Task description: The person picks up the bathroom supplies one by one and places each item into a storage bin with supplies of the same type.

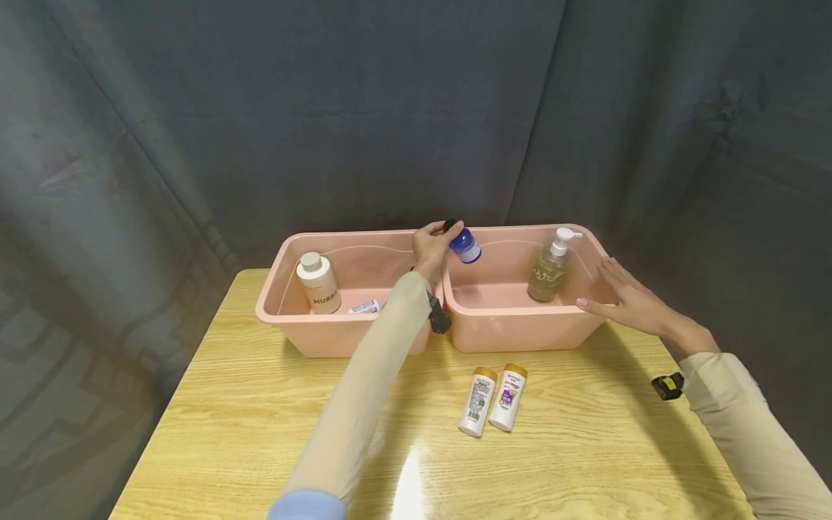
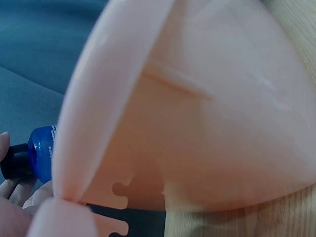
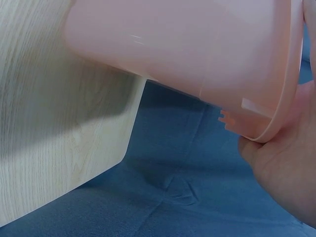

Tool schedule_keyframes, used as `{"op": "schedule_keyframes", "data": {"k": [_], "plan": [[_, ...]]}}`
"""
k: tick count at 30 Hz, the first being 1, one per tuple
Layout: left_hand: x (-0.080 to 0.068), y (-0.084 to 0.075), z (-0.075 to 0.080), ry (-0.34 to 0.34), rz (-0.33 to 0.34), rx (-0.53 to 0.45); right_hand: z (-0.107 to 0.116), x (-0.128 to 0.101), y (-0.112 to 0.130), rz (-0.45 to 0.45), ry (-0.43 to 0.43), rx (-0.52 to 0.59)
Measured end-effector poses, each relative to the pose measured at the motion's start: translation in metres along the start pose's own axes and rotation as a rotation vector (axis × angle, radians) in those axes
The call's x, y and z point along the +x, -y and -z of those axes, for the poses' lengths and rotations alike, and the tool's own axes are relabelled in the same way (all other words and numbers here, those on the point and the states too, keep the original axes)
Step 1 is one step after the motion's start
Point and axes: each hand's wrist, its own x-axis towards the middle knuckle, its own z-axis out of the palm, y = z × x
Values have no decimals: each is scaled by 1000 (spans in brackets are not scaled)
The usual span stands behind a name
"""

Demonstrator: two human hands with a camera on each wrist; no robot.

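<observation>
My left hand (image 1: 434, 249) pinches a small blue bottle (image 1: 465, 246) by its black cap (image 2: 16, 162), tilted over the left part of the right pink bin (image 1: 513, 323). In the left wrist view a bin wall hides part of the bottle. My right hand (image 1: 640, 303) rests on that bin's right rim with its fingers extended and the thumb reaching over the front corner. Inside the right bin stands a clear green pump bottle (image 1: 547, 274) with a white pump.
The left pink bin (image 1: 351, 336) holds a white bottle (image 1: 320, 285) and a small white tube (image 1: 364, 307), partly behind my left arm. Two white bottles with gold caps, a left one (image 1: 477, 402) and a right one (image 1: 508, 399), lie on the wooden table (image 1: 260, 433). A dark curtain (image 1: 364, 115) hangs behind.
</observation>
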Motion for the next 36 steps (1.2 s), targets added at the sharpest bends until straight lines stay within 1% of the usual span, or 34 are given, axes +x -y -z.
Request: {"op": "schedule_keyframes", "data": {"k": [3, 7, 14, 19, 24, 36], "plan": [[1, 1, -1, 0, -21, -12, 0, 0, 1, -3, 1, 0], [2, 3, -3, 3, -30, -11, 0, -1, 1, -5, -1, -2], [2, 3, -5, 11, -43, 63, 1, -1, -1, 10, -7, -6], [1, 3, -5, 28, -58, 111, 1, -2, -1, 0, -3, 2], [-1, 2, -6, 38, -53, 133, 0, -3, -1, 2, -5, 7], [-5, 1, -10, 10, -59, 177, 2, -3, 0, 0, 0, 4]]}}
